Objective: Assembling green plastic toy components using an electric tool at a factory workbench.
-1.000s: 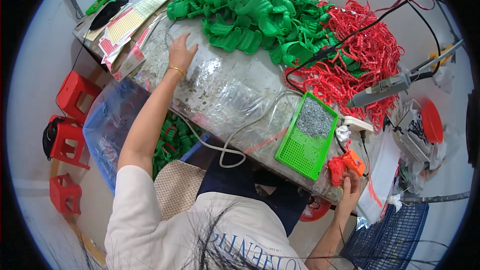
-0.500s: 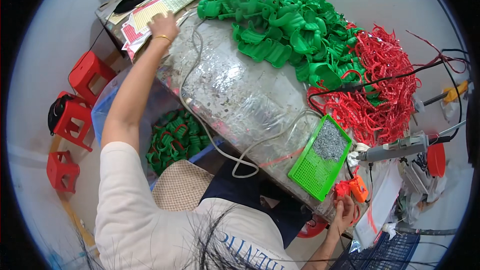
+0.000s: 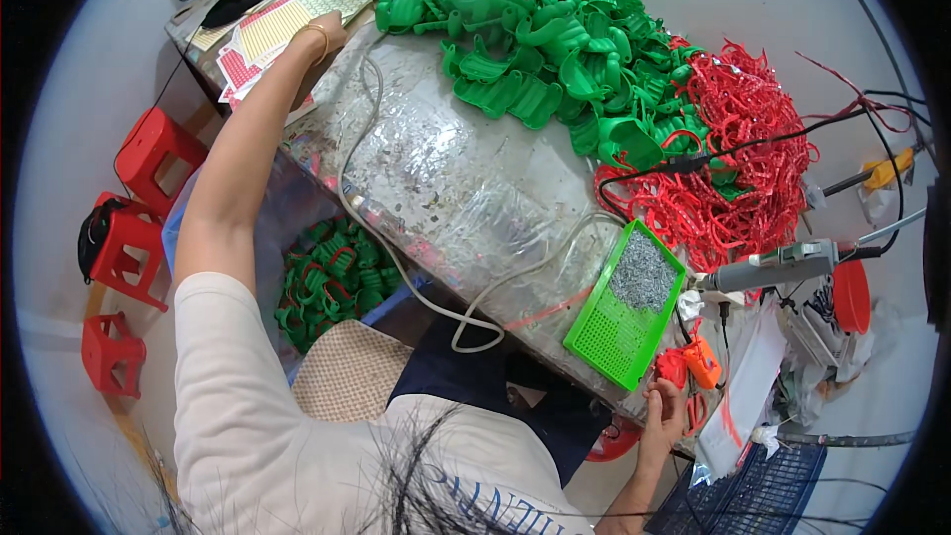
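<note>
My left hand (image 3: 325, 35) reaches to the far left of the table, over the edge of some printed paper sheets (image 3: 279, 28) in yellow, red and green. Its fingers are bent down and mostly hidden behind the back of the hand. At the near right table edge, my right hand (image 3: 666, 414) has its fingers loosely curled, with nothing visible between them. Just beyond its fingertips lies a red bundle (image 3: 671, 367), beside an orange device (image 3: 702, 362). A green mesh tray (image 3: 601, 345) with small grey pieces (image 3: 646, 275) stands close by.
Green moulded clogs (image 3: 525, 99) are heaped along the back, beside tangled red straps (image 3: 748, 149). A pale cable (image 3: 359, 129) crosses the table and hangs over its front. A grey tool (image 3: 783, 269) juts in at right. Red stools (image 3: 158, 159) stand left; more clogs (image 3: 332, 277) fill a blue-lined container below.
My left hand has gone from spread over the sheets to bent fingers at their edge. My right hand has drawn slightly back from the red bundle. The whole view has shifted a little.
</note>
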The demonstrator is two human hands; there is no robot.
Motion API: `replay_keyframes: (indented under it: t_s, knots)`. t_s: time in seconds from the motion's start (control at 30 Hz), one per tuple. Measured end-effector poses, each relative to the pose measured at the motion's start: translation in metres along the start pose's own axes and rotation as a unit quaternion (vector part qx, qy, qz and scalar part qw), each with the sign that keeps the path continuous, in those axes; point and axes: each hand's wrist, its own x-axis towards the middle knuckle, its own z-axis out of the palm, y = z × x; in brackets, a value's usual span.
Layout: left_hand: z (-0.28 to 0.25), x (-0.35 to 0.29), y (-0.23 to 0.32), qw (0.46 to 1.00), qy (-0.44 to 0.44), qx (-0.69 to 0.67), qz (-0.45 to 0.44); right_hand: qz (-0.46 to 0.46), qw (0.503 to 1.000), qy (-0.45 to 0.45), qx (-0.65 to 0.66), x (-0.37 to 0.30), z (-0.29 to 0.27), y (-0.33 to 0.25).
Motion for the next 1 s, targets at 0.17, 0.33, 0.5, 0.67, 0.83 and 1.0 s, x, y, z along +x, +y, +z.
replay_keyframes:
  t_s: [0.17,0.33,0.5,0.67,0.83,1.0]
  knots:
    - [-0.004,-0.023,0.009,0.936,-0.125,-0.327,-0.015,0.018,1.0,0.006,0.009,0.0,0.002,-0.003]
    - [-0.005,-0.054,0.025,0.783,-0.215,-0.582,-0.035,-0.003,1.0,0.002,0.021,0.004,0.007,-0.007]
    - [0.005,-0.064,0.014,0.855,-0.164,-0.492,-0.001,-0.014,1.0,-0.008,0.008,0.002,0.009,-0.015]
    - [-0.002,-0.109,0.021,0.845,-0.184,-0.502,-0.002,-0.017,0.999,-0.02,0.021,0.004,0.009,-0.007]
    - [0.021,-0.161,0.011,0.893,-0.175,-0.412,0.035,-0.018,0.999,-0.036,0.037,0.021,0.023,-0.023]
    - [0.014,-0.265,0.038,0.863,-0.17,-0.475,-0.02,-0.097,0.992,-0.077,-0.026,0.033,0.045,-0.06]
